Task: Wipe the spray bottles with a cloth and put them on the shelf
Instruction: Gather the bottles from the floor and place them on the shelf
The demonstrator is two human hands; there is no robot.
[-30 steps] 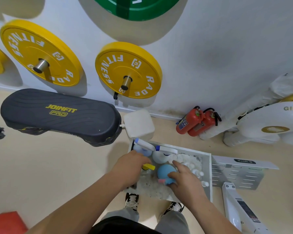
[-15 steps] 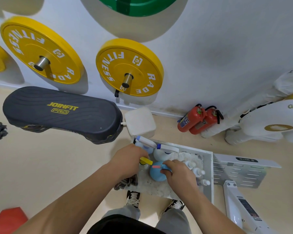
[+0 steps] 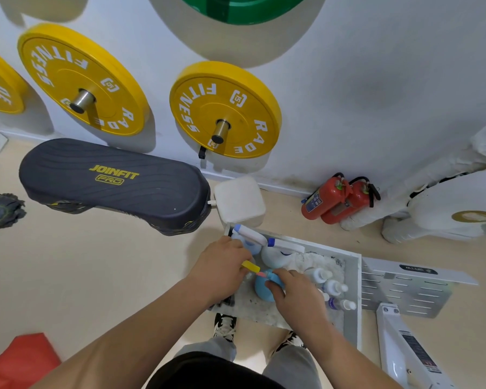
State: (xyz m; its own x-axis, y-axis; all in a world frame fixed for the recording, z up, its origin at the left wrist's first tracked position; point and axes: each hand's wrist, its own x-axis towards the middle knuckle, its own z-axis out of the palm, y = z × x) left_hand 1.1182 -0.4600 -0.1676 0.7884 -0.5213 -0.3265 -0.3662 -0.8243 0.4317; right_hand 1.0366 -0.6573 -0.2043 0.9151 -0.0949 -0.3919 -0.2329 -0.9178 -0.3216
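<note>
A white metal shelf (image 3: 355,279) sits low in front of me, its floor white and mottled. My right hand (image 3: 296,294) grips a round blue spray bottle (image 3: 261,289) with a pink trigger, standing on the shelf. Just left of it, my left hand (image 3: 222,266) curls around a bottle whose yellow nozzle (image 3: 250,267) pokes out; its body is hidden. A dark patterned cloth (image 3: 223,301) peeks out under my left wrist. Two white spray bottles with blue nozzles (image 3: 250,236) (image 3: 282,246) stand at the shelf's back left.
Several small white bottles (image 3: 334,287) line the shelf's right side. A white box (image 3: 239,199) and a black step platform (image 3: 110,183) lie behind the shelf. Two red fire extinguishers (image 3: 337,202) lean by the wall. A perforated metal panel (image 3: 404,293) lies to the right.
My right hand has slid the blue bottle left, close to my left hand, and the pink trigger has turned to point at the yellow nozzle. My left hand has stayed put.
</note>
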